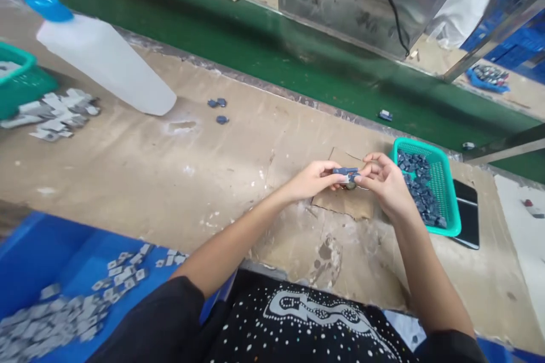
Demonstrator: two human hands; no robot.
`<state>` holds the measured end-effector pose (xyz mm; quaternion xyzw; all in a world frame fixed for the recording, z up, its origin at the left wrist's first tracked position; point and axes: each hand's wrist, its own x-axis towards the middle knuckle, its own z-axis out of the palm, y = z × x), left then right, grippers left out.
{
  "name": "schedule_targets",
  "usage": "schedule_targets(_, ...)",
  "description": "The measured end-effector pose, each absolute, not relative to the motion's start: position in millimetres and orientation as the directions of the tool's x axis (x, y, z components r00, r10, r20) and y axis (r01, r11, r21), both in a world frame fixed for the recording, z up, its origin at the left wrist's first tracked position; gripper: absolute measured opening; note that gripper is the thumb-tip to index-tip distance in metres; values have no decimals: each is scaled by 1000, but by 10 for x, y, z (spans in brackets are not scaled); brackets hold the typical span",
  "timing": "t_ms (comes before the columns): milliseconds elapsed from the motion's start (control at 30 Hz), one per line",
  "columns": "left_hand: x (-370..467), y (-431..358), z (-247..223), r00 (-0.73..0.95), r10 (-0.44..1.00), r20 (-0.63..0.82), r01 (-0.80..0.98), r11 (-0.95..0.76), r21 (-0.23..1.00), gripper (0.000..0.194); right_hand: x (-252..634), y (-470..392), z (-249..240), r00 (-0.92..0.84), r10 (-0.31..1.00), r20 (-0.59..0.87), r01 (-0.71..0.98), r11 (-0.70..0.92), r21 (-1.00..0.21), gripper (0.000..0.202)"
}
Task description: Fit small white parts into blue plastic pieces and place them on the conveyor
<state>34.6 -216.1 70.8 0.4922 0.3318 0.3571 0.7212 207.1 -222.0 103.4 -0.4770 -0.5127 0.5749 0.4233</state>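
Observation:
Above a scrap of cardboard (338,198), my left hand (315,178) pinches a small dark-blue and light-grey plastic part (347,171) between thumb and fingers. My right hand (385,184) meets it from the other side, its thumb and fingertips closed at a small dark-blue piece (354,177) against that part. A small round brownish thing (351,185) shows just under the fingertips; what it is I cannot make out. Close to my right hand stands a green basket (453,193) holding many dark-blue plastic pieces (419,181).
A white bottle (106,62) with a blue top lies tilted at the left, beside grey pieces (59,113) and another green basket (25,85). Loose dark pieces (221,119) lie mid-table. A blue bin (46,244) of grey pieces is at lower left. A black flat device (468,215) lies under the basket.

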Motion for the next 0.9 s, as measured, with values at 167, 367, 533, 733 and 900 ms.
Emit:
schedule_targets(167, 329, -2229, 757, 529, 838, -131, -125, 230, 965, 17, 2073, -2296, 1039, -211, 974, -80, 2, -82, -997, 42)
schedule_targets(367, 298, -2221, 747, 560, 817, -138, -49, 199, 979, 22, 2067, -2282, 1005, -278, 953, -120, 19, -119, -993, 39)
schedule_targets(533, 284, -2212, 738, 593, 787, -172, 17, 202, 979, 26, 2055, -2339, 1014, -242, 960, -140, 14, -141, -990, 40)
schedule_targets(733, 252, -2201, 737, 642, 736, -214, 99, 197, 975, 29, 2055, -2384, 976, -253, 956, -147, 23, -146, -989, 37)
schedule_targets(900, 236, -2208, 778, 663, 723, -195, 52, 215, 975, 29, 2045, -2412, 1065, -274, 949, -156, 12, -158, -987, 37)
